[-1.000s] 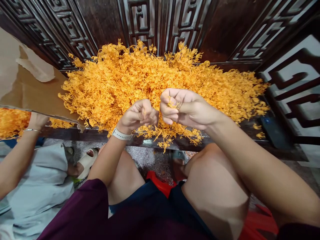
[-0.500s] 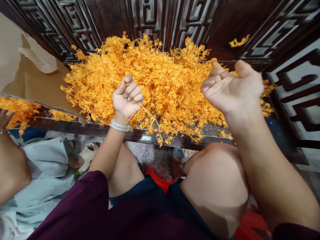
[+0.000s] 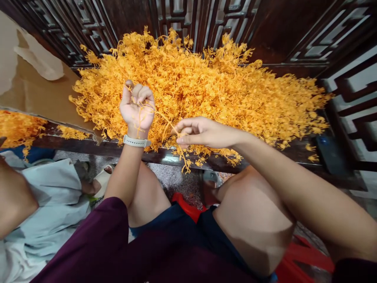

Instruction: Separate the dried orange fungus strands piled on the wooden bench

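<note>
A big heap of orange-yellow plastic sprigs point(image 3: 241, 90), thin-stemmed with small claw-like tips, lies on a dark wooden bench point(image 3: 169, 158). My left hand point(image 3: 137, 103), palm up with fingers curled, is closed on a branching orange plastic sprig point(image 3: 164, 117). Its thin stems cross the palm and reach right. My right hand point(image 3: 203, 133) is at the other part of this sprig, thumb and fingers brought together around its stem. Its tips hang over the bench's front edge.
Carved dark wood panels point(image 3: 206, 23) stand behind the heap. Cardboard point(image 3: 44, 98) is at the left, near more orange pieces point(image 3: 17, 125). A seated person's grey-blue clothing point(image 3: 55, 184) shows at lower left. A dark phone-like object point(image 3: 332, 155) lies at the bench's right.
My right hand has come from the far right, where an orange piece was in the air, to the sprig at the middle. My left hand has shifted slightly left and up.
</note>
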Demonstrator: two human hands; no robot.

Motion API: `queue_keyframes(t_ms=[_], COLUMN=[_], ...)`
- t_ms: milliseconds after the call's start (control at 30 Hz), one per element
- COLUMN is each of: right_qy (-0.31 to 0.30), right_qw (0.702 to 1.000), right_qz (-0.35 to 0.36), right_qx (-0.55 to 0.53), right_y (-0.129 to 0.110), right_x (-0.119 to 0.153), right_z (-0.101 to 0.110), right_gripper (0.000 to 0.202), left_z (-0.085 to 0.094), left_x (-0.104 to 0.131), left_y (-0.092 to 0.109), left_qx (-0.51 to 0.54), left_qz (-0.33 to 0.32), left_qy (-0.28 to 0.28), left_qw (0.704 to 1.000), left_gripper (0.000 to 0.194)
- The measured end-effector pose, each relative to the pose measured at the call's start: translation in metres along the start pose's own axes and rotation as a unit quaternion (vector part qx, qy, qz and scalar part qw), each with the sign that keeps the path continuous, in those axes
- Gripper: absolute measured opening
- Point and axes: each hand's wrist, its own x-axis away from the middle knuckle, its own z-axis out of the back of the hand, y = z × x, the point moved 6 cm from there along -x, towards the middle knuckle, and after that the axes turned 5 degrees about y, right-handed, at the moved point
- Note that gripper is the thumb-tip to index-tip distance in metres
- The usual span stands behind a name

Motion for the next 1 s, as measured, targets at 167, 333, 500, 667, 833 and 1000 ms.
queue_keyframes(t_ms=[167, 333, 500, 667, 833, 1000], right_qy=[0.091, 0.204, 0.327, 0.373, 0.653, 0.908], right_qw=[0.993, 0.960, 0.905, 0.880, 0.717, 0.340], right_qz=[0.044, 0.061, 0.072, 0.124, 0.242, 0.244], right_qx=[-0.058, -0.184, -0.264, -0.266, 0.030, 0.035], right_y=[-0.008, -0.012, -0.011, -0.053, -0.095, 0.003], right_x=[0.004, 0.013, 0.022, 0.069, 0.228, 0.397], right_z=[0.021, 0.045, 0.077, 0.089, 0.061, -0.009], right_gripper=[0.033, 0.031, 0.031, 0.032, 0.036, 0.042], left_z=[0.008, 0.002, -0.024, -0.045, -0.048, -0.040], left_x=[-0.013, -0.010, 0.016, 0.043, 0.051, 0.055], left_y=[0.013, 0.007, -0.020, -0.034, -0.036, -0.049], left_qx=[0.084, 0.031, 0.006, -0.019, -0.071, -0.201], left_qz=[0.021, 0.082, 0.182, 0.235, 0.198, 0.189], left_qy=[0.030, -0.014, -0.059, -0.143, -0.226, -0.226], left_qw=[0.996, 0.996, 0.982, 0.961, 0.951, 0.934], left_gripper=[0.041, 0.046, 0.046, 0.042, 0.027, 0.019])
